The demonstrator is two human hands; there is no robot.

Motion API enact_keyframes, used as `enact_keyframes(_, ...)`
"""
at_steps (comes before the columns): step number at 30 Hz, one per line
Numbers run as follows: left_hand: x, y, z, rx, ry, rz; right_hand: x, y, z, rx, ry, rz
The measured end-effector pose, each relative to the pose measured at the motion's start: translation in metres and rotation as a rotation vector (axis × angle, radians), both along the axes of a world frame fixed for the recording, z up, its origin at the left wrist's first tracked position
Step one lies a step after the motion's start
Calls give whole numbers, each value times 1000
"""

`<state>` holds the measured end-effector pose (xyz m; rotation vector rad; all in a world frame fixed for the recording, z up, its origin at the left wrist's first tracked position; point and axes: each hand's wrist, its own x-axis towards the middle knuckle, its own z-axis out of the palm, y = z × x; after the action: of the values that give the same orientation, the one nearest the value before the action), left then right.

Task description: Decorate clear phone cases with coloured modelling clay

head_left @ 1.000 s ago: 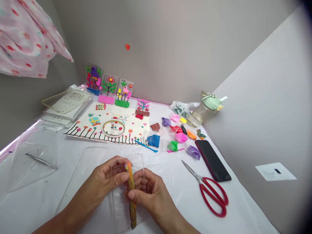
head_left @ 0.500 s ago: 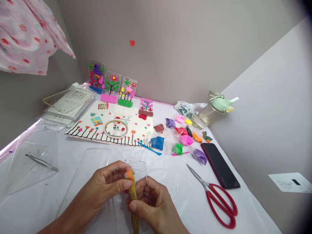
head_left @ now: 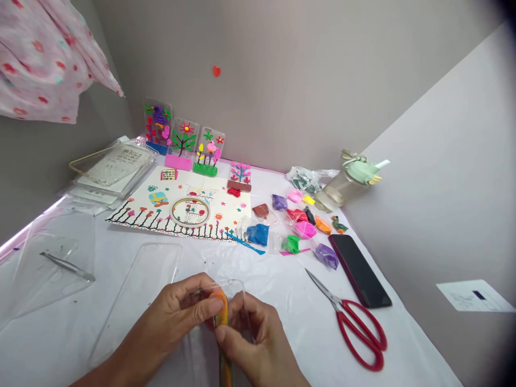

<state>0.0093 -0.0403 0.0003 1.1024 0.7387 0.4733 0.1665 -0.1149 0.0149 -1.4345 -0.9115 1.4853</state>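
A clear phone case (head_left: 237,285) is held up between my two hands near the front of the table. Along it runs a long strip of swirled orange, yellow and green clay (head_left: 223,318). The thumb of my left hand (head_left: 177,310) presses the strip's upper end, its fingers closed around the case's upper left side. My right hand (head_left: 264,336) grips the case from the right, its thumb against the clay lower down. Fingers hide much of the case, and the strip's lower end leaves the picture. Beside my left forearm another clear phone case (head_left: 139,293) lies flat.
Red-handled scissors (head_left: 342,313) and a phone (head_left: 360,270) lie at the right. Bagged clay, such as a blue packet (head_left: 258,234), sits mid-table near a green-lidded bottle (head_left: 349,181). Tweezers (head_left: 67,265) are at left; decorated cases (head_left: 185,141) lean on the wall.
Both hands and the case have dipped slightly, with the case tilting. My left thumb now covers a slightly different part of the clay's upper end. The whole view has shifted a little.
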Motion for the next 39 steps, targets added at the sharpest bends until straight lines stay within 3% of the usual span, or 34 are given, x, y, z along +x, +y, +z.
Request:
enact_keyframes(3, -1, 1, -2, -44, -59, -52, 4, -1, -2, -12, 17, 7)
enact_keyframes(9, -2, -2, 1, -6, 31, -58, 7, -5, -10, 66, 170, 58)
enact_keyframes(27, -3, -3, 2, 19, 17, -144, 9, -8, -4, 175, -50, 58)
enact_keyframes(39, 3, -10, 1, -93, -20, -148, 7, -8, 2, 102, 30, -40)
